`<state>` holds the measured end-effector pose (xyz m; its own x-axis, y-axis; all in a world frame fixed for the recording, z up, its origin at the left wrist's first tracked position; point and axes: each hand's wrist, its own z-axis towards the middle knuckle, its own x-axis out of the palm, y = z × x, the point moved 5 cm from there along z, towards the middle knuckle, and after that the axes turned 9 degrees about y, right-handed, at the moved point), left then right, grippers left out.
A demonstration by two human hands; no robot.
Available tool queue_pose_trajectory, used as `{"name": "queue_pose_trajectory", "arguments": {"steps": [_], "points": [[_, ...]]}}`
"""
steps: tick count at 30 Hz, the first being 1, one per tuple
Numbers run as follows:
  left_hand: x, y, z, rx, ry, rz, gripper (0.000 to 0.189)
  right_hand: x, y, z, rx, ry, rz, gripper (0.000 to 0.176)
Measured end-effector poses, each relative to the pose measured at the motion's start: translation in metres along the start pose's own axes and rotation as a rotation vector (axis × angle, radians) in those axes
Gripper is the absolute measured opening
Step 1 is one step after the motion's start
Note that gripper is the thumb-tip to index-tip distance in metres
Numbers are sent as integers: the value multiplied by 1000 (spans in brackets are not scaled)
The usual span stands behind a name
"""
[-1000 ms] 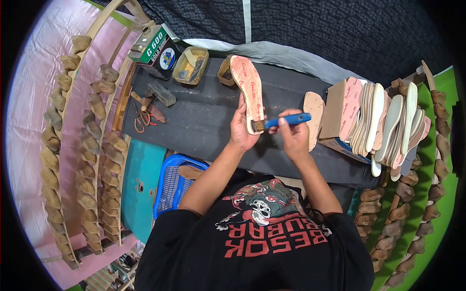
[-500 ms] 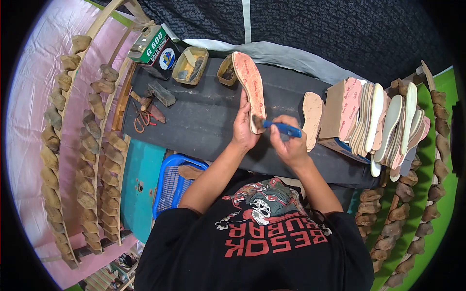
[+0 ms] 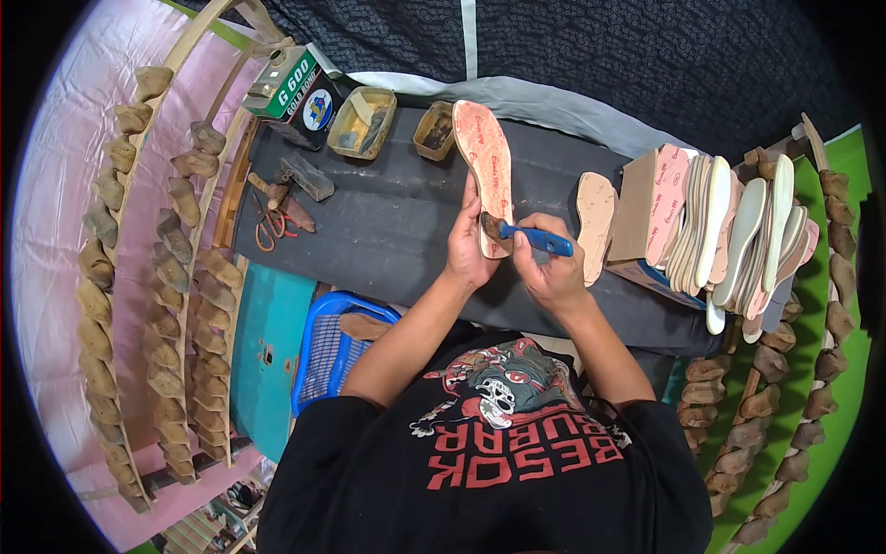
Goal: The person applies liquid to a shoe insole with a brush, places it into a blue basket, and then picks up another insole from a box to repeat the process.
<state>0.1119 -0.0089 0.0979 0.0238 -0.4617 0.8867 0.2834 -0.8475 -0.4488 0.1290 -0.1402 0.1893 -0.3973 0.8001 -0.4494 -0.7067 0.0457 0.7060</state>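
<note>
An orange-pink insole (image 3: 484, 152) with red print is held upright by its lower end in my left hand (image 3: 471, 247), fingers closed round its edge. My right hand (image 3: 552, 268) grips the blue handle of a brush (image 3: 540, 240). The brush's bristles touch the insole's lower left part, beside my left fingers. Just right of my right hand, a single tan insole (image 3: 596, 217) lies on the dark table (image 3: 369, 240). Beyond the held insole's upper left side sits a small yellowish container (image 3: 434, 131).
A box (image 3: 637, 208) full of insoles (image 3: 711, 222) stands at the right. At the back left are a G 600 can (image 3: 293, 97), a larger container (image 3: 363, 125), scissors (image 3: 268, 226) and a grey block (image 3: 309, 178). A blue basket (image 3: 323, 355) and racks of shoe lasts (image 3: 171, 268) flank the table.
The insole has shifted slightly right and turned a little. The bristles have moved from the insole's right side to its left edge, with the right hand moving slightly.
</note>
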Motion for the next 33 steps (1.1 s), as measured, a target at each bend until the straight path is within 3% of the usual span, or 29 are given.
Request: {"name": "queue_pose_trajectory", "arguments": {"steps": [5, 12, 16, 20, 24, 31, 33], "points": [[-9, 1, 3, -2, 79, 4, 65, 2, 8, -9, -26, 128, -9, 23], [2, 8, 0, -20, 7, -99, 62, -6, -1, 5, -38, 30, -50, 24], [-8, 12, 1, -14, 65, -115, 60, -6, 9, -7, -1, 134, 12, 21], [-15, 7, 7, 11, 54, -111, 60, -13, 7, -23, -2, 86, -52, 19], [-14, 10, 8, 11, 77, -142, 59, -27, -9, -23, 140, -15, -53, 18], [-8, 17, 9, -8, 101, -143, 58, -32, 5, -21, -27, 16, -127, 20], [-8, 20, 8, -23, 83, -137, 58, -38, -3, -20, 64, -35, -147, 20]]}}
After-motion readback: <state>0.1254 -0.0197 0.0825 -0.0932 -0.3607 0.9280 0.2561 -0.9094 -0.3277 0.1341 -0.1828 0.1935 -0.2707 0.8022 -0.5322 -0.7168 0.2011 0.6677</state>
